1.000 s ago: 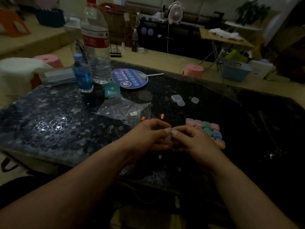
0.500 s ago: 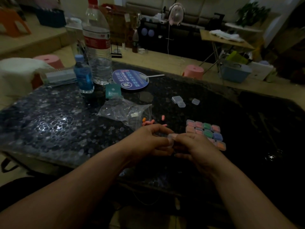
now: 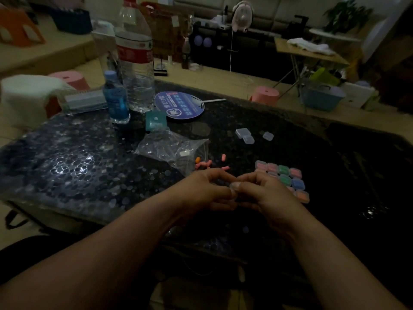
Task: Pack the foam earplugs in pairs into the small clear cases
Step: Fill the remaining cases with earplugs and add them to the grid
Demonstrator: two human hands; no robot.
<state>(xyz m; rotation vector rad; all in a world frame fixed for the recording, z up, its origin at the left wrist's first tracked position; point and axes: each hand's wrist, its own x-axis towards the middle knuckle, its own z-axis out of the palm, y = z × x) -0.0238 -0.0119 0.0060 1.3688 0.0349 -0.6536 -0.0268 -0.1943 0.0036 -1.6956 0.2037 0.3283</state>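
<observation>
A small clear case (image 3: 234, 186) is pinched between the curled fingers and thumbs of the left hand (image 3: 206, 191) and right hand (image 3: 269, 194), just above the dark table (image 3: 78, 166). Loose foam earplugs (image 3: 207, 164) are scattered just beyond the hands, beside a plastic bag (image 3: 169, 151). Filled cases (image 3: 283, 175) are grouped to the right.

On the dark speckled table (image 3: 67, 157): tall clear bottle (image 3: 136, 63), small blue bottle (image 3: 116, 101) just beside it. Round blue fan (image 3: 180, 105) flat behind a teal packet (image 3: 155, 121). Beyond, pink stool (image 3: 265, 96), blue basket (image 3: 320, 98).
</observation>
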